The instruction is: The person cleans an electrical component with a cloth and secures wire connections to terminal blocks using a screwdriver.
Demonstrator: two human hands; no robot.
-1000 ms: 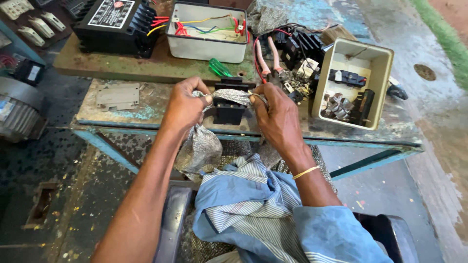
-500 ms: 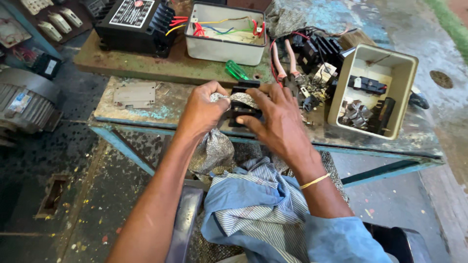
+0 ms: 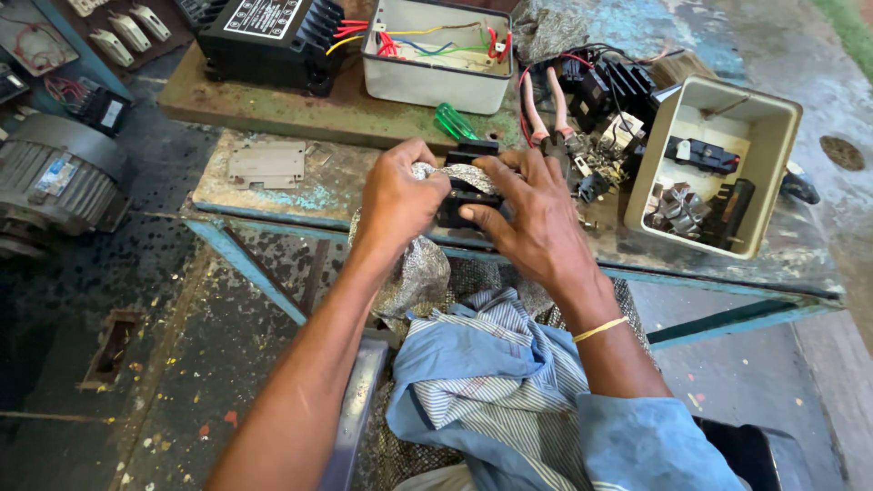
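We grip the black block [image 3: 464, 205] with our right hand [image 3: 536, 223]; our left hand [image 3: 396, 195] presses a grey cloth [image 3: 414, 273] against it at the surface [image 3: 273, 195] edge.

Worn metal workbench [image 3: 273, 195], grey plate [image 3: 266, 164], cream box [image 3: 718, 159], pliers [image 3: 546, 105], green-handled screwdriver [image 3: 455, 121]
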